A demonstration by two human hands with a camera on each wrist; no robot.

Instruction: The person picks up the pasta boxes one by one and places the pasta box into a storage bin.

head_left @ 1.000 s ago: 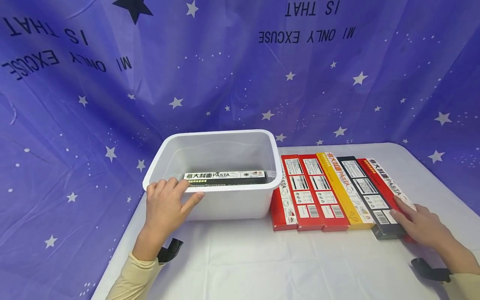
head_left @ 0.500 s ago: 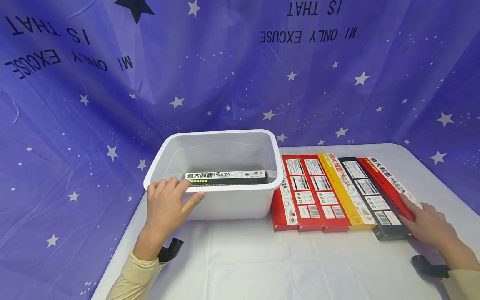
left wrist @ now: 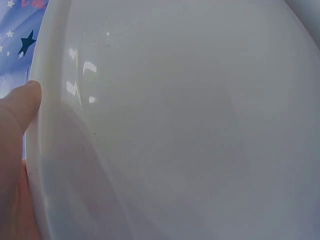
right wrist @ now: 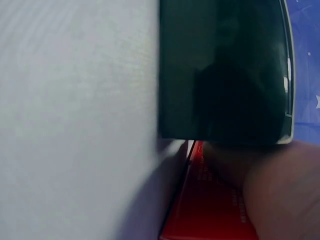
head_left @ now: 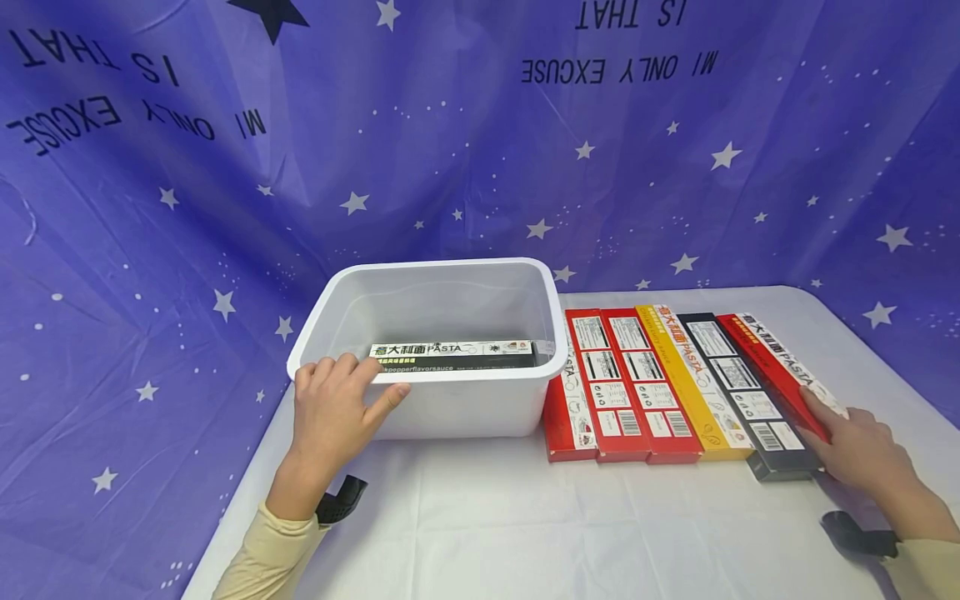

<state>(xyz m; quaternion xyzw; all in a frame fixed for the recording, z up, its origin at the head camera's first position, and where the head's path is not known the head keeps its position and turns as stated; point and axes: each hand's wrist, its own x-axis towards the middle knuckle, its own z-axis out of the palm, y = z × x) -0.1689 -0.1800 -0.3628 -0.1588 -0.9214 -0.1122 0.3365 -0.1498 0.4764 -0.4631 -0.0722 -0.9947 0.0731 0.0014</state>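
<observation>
Since the frame from one second ago, the right hand (head_left: 866,454) has shifted slightly to the right, and its thumb has left the top of the dark box for the left side of the outermost red pasta box (head_left: 776,358). That hand grips the red box by its near end, thumb on one side and fingers toward the other (the fingertips themselves are hidden). The left hand (head_left: 330,408) is partly closed over the near rim of the white plastic bin (head_left: 457,412), fingers hooked over the edge and thumb against the outer wall.

Just beside the held box, the dark pasta box (head_left: 738,392) lies back side up, barcode toward the person. Next come a yellow pasta box (head_left: 693,383) and two red boxes (head_left: 626,400) with label panels upward, then another red pasta box (head_left: 564,433) partly covered by the bin. Inside the bin lies a black-pepper pasta box (head_left: 457,358), lengthwise. All of it stands on a white cloth (head_left: 525,525), with a purple starred curtain (head_left: 450,167) behind.
</observation>
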